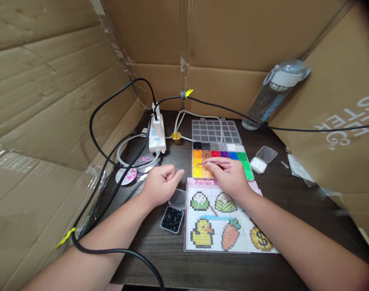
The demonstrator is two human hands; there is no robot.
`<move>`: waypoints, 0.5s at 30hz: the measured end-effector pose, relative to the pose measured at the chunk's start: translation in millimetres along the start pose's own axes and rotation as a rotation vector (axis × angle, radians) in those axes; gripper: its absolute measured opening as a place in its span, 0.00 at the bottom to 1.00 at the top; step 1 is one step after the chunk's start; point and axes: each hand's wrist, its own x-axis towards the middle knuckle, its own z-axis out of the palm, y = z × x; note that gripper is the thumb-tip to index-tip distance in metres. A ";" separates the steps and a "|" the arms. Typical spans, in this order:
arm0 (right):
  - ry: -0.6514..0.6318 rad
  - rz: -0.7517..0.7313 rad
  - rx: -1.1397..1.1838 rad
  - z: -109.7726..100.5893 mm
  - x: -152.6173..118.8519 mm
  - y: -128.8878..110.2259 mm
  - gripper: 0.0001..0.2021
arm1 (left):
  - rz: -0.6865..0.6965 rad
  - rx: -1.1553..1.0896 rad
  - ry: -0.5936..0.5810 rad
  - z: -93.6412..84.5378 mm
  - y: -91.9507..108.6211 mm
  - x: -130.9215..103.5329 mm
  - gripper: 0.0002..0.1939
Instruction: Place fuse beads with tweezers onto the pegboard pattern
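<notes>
My right hand (pixel 228 178) pinches a slim pair of pinkish tweezers (pixel 218 163). Their tips point left, over the yellow and orange compartments of a clear sorting box (pixel 192 165) of coloured fuse beads. Whether a bead is between the tips is too small to tell. Curled into a loose fist with the thumb out, my left hand (pixel 162 186) shows nothing in it. Just in front of it is a small open case of black beads (pixel 171 219). A pattern sheet (pixel 187 226) with a duck, a carrot and other designs lies below the sorting box.
A white power strip (pixel 157 137) and looping black cables (pixel 92 121) occupy the left, one crossing my left forearm. Beyond are a gold cup (pixel 176 138) and a water bottle (pixel 268 97). A case of white beads (pixel 258 165) stands right. Cardboard walls (pixel 233 40) surround the table.
</notes>
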 end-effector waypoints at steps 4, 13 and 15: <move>-0.004 0.019 0.007 0.2 -0.2 -1.3 0.06 | -0.002 -0.001 -0.006 0.4 -0.7 -0.6 0.25; 0.006 0.011 -0.009 -0.3 0.1 -2.3 0.06 | -0.015 -0.016 -0.015 0.3 -0.2 -0.7 0.25; 0.009 0.016 -0.011 -0.4 0.2 -2.2 0.06 | -0.015 -0.017 -0.016 0.4 -0.1 -0.5 0.24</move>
